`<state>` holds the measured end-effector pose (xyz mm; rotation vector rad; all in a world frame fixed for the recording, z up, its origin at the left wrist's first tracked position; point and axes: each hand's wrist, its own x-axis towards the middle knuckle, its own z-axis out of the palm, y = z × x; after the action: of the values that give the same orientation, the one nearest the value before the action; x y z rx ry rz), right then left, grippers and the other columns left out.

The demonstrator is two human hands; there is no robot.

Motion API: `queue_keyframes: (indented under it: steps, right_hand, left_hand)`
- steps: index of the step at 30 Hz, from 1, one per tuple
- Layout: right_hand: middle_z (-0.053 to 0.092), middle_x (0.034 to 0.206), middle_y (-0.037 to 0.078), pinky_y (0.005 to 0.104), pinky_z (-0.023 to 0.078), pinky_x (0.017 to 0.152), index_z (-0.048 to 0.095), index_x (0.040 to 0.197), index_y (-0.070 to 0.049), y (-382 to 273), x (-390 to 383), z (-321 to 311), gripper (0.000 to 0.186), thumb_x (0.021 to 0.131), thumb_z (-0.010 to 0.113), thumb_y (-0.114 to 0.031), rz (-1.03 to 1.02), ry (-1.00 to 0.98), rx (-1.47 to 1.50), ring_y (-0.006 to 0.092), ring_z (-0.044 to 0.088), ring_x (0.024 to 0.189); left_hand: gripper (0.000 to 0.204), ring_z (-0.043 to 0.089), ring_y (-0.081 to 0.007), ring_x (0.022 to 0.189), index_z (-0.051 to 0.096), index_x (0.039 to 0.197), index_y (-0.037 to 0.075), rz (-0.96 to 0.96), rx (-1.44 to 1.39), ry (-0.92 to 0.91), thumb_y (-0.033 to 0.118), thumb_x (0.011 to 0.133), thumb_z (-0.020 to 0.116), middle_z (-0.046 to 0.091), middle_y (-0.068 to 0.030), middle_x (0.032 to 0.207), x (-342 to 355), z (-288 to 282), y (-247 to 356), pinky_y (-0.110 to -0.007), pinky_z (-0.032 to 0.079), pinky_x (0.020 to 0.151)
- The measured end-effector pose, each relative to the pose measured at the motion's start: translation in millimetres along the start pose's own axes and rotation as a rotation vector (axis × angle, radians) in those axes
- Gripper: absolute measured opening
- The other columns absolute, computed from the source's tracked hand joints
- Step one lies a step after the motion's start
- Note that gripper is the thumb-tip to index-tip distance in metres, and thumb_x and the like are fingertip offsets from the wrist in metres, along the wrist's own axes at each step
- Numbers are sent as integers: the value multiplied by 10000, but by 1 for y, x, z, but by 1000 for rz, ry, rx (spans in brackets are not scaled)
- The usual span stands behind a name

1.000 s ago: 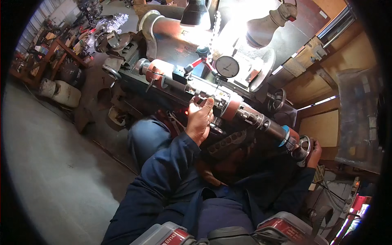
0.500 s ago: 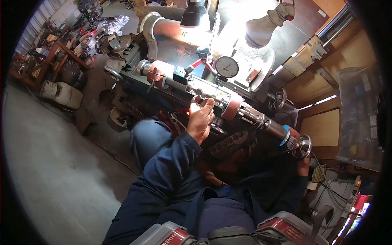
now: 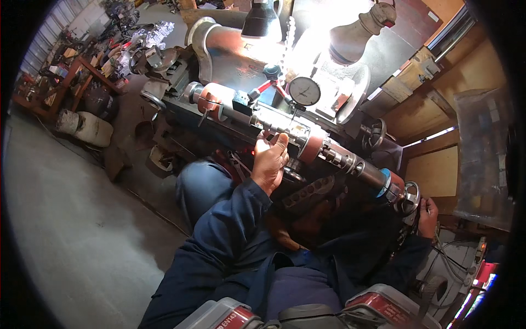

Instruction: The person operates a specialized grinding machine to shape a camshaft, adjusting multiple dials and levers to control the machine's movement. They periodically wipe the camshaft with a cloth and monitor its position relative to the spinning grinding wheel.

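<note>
A shiny stepped metal shaft (image 3: 266, 122) is held in line between two red-collared machine holders. My left hand (image 3: 269, 162) is closed on it from below, thumb up and fingers partly hidden behind the metal. Just above stands a round dial gauge (image 3: 304, 91) on a red-jointed arm, its thin probe reaching down toward the shaft. At the right end of the machine is a chrome handwheel (image 3: 407, 198). My right hand (image 3: 428, 218) is beside its outer rim, fingers curled; a small light thing shows between them, too small to name.
Two work lamps, a black one (image 3: 262, 21) and a grey one (image 3: 359, 35), glare over the machine. A second handwheel (image 3: 377, 133) sticks out behind. A drilled metal bar (image 3: 308, 192) lies near my lap. Wooden panels (image 3: 430, 170) border the right; metal parts crowd the far left.
My right hand has come out from below the handwheel to its outer right side, its fingers now in view. My left hand stays at the shaft.
</note>
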<state>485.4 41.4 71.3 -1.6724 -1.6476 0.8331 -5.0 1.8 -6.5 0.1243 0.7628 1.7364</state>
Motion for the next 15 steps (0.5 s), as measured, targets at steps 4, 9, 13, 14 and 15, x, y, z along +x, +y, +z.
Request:
queue_keyframes:
  steps: [4,9,13,14,15]
  right_hand:
    - [640,898,29,275,443,777,634,1002,19,26,30,4,250,974,566,-220,-33,73,-13,104,551,836]
    - [639,932,14,255,481,730,625,989,5,50,53,21,201,951,569,-184,95,-63,318,93,570,810]
    - [649,872,38,300,498,688,630,961,-13,40,40,39,269,932,607,-280,-230,-161,32,134,593,788]
    - [659,884,47,304,505,693,634,976,-9,30,34,44,265,918,620,-267,-167,-148,-37,143,607,807]
    - [669,896,56,309,511,699,638,992,-6,26,30,45,264,904,633,-254,-101,-130,-107,152,620,827]
  left_hand:
    - [370,382,-50,500,376,1129,97,13,5,26,91,900,668,486,4,787,-3,6,2,-203,294,420]
    - [396,381,-52,497,356,1153,104,14,-3,22,89,903,663,492,2,791,-2,5,0,-204,295,416]
    - [435,377,-45,496,320,1193,107,17,-20,56,71,910,647,514,-25,844,-1,3,0,-203,285,412]
    - [470,372,-41,495,288,1220,106,20,-19,58,53,912,639,529,-48,894,0,1,-1,-202,276,412]
    - [470,372,-41,495,288,1220,106,16,-18,54,53,912,639,529,-48,894,1,0,-3,-202,276,412]
